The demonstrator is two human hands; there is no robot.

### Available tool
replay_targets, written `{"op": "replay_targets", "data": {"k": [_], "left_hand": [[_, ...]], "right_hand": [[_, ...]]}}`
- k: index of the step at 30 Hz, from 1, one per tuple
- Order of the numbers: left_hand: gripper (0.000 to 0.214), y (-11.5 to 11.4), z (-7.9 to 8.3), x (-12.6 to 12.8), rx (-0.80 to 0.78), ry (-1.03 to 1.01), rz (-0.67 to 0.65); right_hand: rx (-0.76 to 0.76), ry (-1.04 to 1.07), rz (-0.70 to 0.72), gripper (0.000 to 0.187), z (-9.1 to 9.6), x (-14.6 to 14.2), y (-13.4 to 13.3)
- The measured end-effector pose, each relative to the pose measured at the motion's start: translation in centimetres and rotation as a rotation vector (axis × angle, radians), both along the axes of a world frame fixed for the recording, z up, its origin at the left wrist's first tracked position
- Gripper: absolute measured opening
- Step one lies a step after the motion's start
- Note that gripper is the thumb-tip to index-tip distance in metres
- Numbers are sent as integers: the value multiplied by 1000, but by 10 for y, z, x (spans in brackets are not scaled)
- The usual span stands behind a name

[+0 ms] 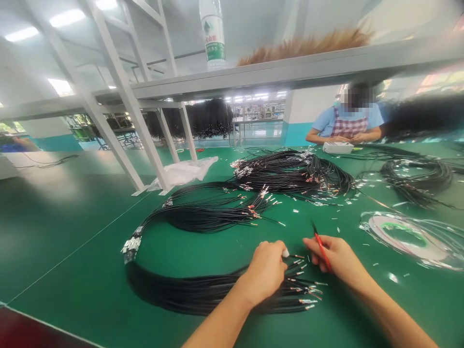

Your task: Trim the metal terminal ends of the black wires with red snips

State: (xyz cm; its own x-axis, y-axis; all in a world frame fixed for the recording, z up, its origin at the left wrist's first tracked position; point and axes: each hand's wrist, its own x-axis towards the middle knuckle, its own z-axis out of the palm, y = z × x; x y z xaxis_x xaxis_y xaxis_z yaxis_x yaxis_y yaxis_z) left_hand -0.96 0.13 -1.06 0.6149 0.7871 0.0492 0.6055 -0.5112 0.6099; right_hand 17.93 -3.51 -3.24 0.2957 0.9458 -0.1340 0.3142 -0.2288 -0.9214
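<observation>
My left hand (266,270) is closed over the near end of a long bundle of black cables (181,291), pinching one cable whose stripped end (297,256) pokes out past the fingers. Something white covers the tip of a finger or thumb there. In my right hand (337,256) is a slim red-handled tool with a dark pointed tip (322,251), like tweezers or small snips. It is held upright, a short way right of the cable ends, apart from them. White-tipped cable ends (308,290) fan out below. A white-labelled, taped section (131,246) binds the bundle at its left bend.
Another cable bundle (210,215) lies beyond, with a larger black coil (290,169) behind it. At right sits a spool of clear tubing (409,237). White scraps dot the green table (90,270). Shelf legs (145,140) stand at left; a person (350,121) sits opposite.
</observation>
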Motion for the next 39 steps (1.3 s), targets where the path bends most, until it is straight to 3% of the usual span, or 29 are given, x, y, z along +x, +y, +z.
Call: {"op": "replay_targets", "data": {"k": [3,9,18,23,28,30,34,39], "left_hand": [[20,4,1,0,-49,-127,53],[11,6,6,3,-325,-374,120],[10,3,10,4,-291,-392,98],[17,3,6,4,-247,-361,97],[21,7,8,3,-649,-454,94],[22,7,12,2,-743,-479,77],[20,8,15,2,-734,-489,82],[14,10,8,3,-593,-486,91]], "right_hand": [[-1,86,27,40,3,-6,-5],[21,243,78,40,9,-15,-11],[85,366,112,39,21,-25,-16],[179,220,59,36,18,-28,-19],[311,-84,123,25,9,-26,-19],[339,-173,130,26,5,-25,-17],[403,-260,116,29,0,-24,-15],[417,-269,99,32,1,-24,-16]]}}
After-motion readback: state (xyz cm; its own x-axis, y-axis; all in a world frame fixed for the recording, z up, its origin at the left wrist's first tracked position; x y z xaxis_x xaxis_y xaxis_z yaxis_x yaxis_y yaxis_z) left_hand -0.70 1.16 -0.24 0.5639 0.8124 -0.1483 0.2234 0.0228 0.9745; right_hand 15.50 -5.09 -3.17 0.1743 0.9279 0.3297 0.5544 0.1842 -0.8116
